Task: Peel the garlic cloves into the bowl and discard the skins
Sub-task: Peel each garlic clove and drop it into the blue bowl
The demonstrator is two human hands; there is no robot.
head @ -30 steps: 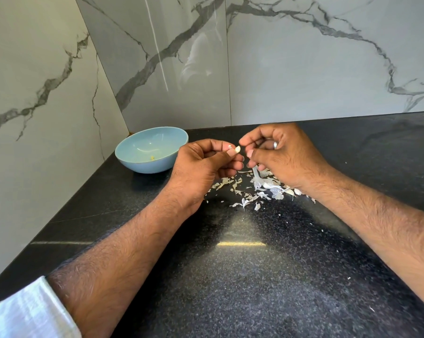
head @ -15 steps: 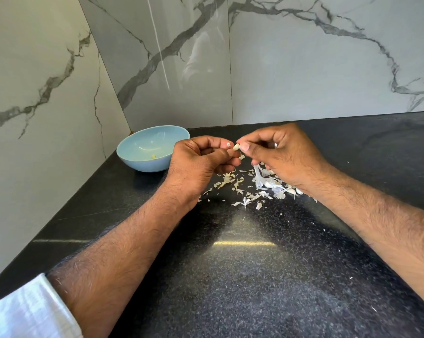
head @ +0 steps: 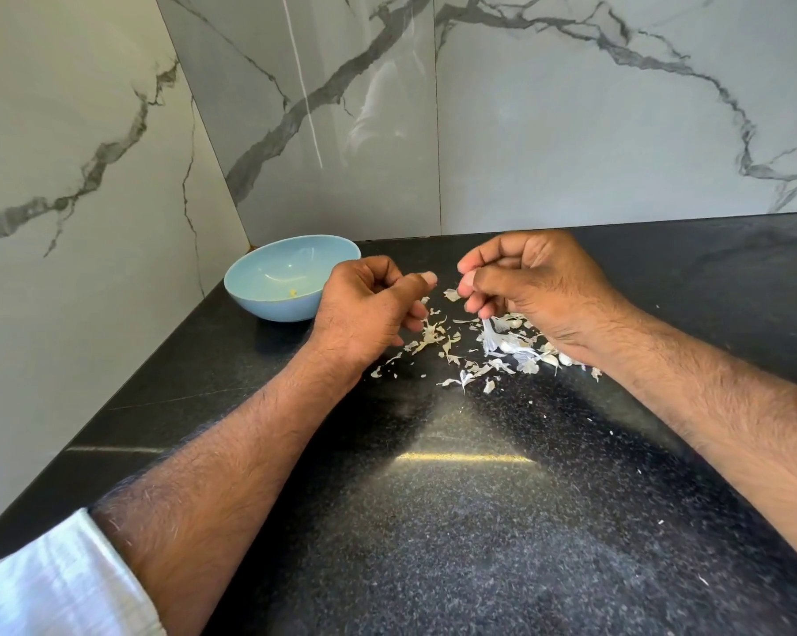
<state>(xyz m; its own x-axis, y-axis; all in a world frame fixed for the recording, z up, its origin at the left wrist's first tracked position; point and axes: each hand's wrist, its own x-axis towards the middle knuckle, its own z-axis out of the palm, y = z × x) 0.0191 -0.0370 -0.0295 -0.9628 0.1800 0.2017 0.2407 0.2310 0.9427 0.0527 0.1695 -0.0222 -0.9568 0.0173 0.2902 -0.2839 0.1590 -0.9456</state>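
My left hand point(head: 369, 309) hovers just right of the light blue bowl point(head: 268, 309), fingers curled and thumb pressed along the index finger. The garlic clove it pinched is hidden behind the thumb. My right hand point(head: 534, 286) is a short gap to the right, thumb and forefinger pinched together. Its lower fingers grip a white papery garlic stalk point(head: 490, 335) that hangs down. A flake of skin point(head: 451, 294) lies between the hands. Loose skins point(head: 433, 337) litter the black counter below, with a few unpeeled cloves point(head: 511, 346) under my right hand. A small yellowish bit point(head: 293, 292) is in the bowl.
The black speckled counter point(head: 456, 521) runs into a corner of marble-patterned wall tiles point(head: 616, 130) behind and to the left. The bowl sits near that corner. A white sleeve point(head: 52, 585) covers my left upper forearm.
The hands met at the clove with fingertips touching, then pulled apart sideways. The clove tip that showed at my left thumb is out of sight.
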